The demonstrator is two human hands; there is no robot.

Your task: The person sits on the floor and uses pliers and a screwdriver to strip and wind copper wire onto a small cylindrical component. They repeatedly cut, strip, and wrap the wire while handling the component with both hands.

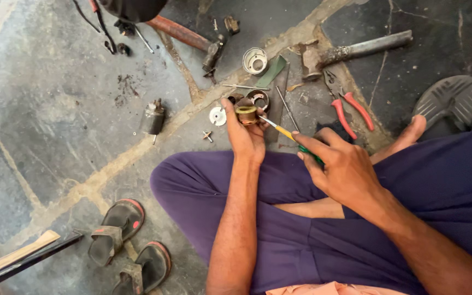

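My left hand (245, 134) holds a small round metal part with a brass-coloured ring (246, 113) over my crossed legs in purple trousers. My right hand (337, 166) grips a screwdriver (281, 130) with a yellow and green handle, and its tip touches the round part. Just beyond the left hand, on the stone floor, lie a dark ring-shaped part (259, 98) and a white disc (217, 116).
Spread on the floor are two hammers (189, 37) (356, 51), red-handled pliers (347, 105), a metal cup (254, 60), a small motor body (152, 118), thin rods and a cross-shaped piece (207, 135). Sandals (117, 228) lie at the lower left, another (448, 101) at the right.
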